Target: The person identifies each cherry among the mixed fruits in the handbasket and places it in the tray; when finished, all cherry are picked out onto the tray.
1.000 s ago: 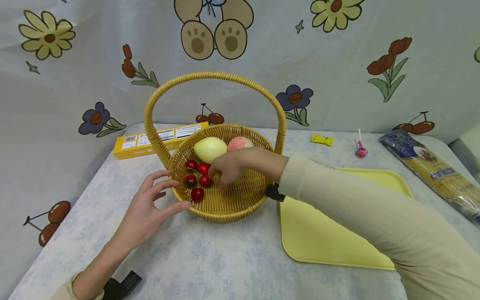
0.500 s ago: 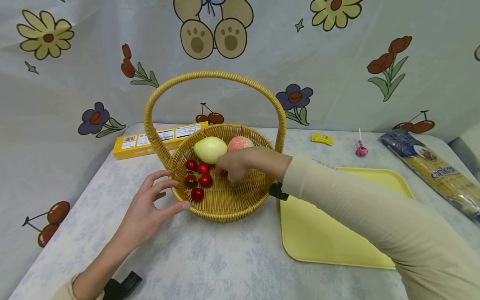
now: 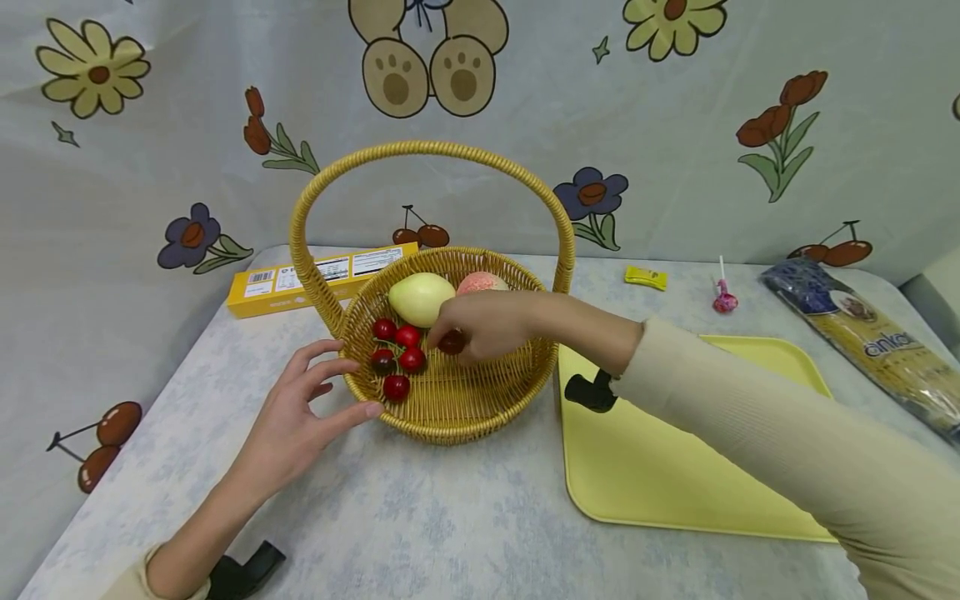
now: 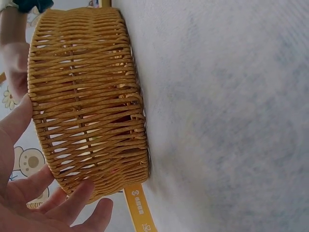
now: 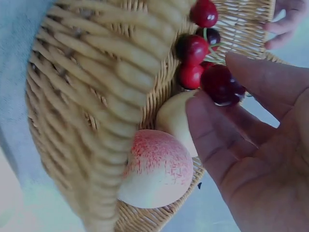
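Observation:
A round wicker basket with a tall handle stands on the table. Inside it lie several red cherries, a pale yellow-green fruit and a pink-and-white peach. My right hand is inside the basket and pinches a dark red cherry between thumb and fingertips, close beside the other cherries. At the basket's left side, my left hand rests its spread fingertips and thumb on the rim. The left wrist view shows its fingers against the woven wall.
A yellow tray lies right of the basket, under my right forearm. Behind the basket is a yellow box. Farther right are a small yellow packet, a lollipop and a bag of pasta. A printed cloth hangs behind.
My right hand has drawn back slightly to the right from the cluster, and the dark cherry now shows in its fingers. The left hand and basket have stayed put.

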Demonstrator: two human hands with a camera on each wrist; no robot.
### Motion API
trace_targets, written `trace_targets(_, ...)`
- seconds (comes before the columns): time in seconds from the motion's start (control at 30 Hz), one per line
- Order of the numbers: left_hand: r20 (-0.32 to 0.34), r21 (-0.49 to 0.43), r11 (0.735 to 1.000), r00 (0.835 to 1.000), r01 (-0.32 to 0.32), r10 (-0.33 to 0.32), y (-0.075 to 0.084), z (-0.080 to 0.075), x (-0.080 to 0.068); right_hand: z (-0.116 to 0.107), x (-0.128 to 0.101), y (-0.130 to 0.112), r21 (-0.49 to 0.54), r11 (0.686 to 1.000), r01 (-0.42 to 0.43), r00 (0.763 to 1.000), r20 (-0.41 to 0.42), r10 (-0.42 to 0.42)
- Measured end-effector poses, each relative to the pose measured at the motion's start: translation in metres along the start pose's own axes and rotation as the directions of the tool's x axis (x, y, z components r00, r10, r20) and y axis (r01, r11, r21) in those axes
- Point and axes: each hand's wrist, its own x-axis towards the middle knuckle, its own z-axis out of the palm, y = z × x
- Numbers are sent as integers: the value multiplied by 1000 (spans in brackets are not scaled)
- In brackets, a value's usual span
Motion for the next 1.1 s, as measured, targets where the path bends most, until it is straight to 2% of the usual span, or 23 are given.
trace_targets(0.23, 3, 1, 1000, 1000, 2, -2, 1, 0, 0, 9, -34, -9, 75, 997, 1, 983, -184, 13)
trace_targets(0.57, 4, 3, 1000, 1000, 12, -12, 0, 0, 0, 23, -82, -20, 92, 996, 5, 923, -384, 30)
trace_targets(0.8, 0, 7, 1000, 1000, 16, -16, 0, 0, -1, 39, -118, -18, 141, 990, -32, 891, -444, 92)
trace_targets(1.1, -1, 5, 1000, 1000, 6, -6, 1, 1, -1, 70, -157, 2, 222, 970, -96, 843, -500, 198)
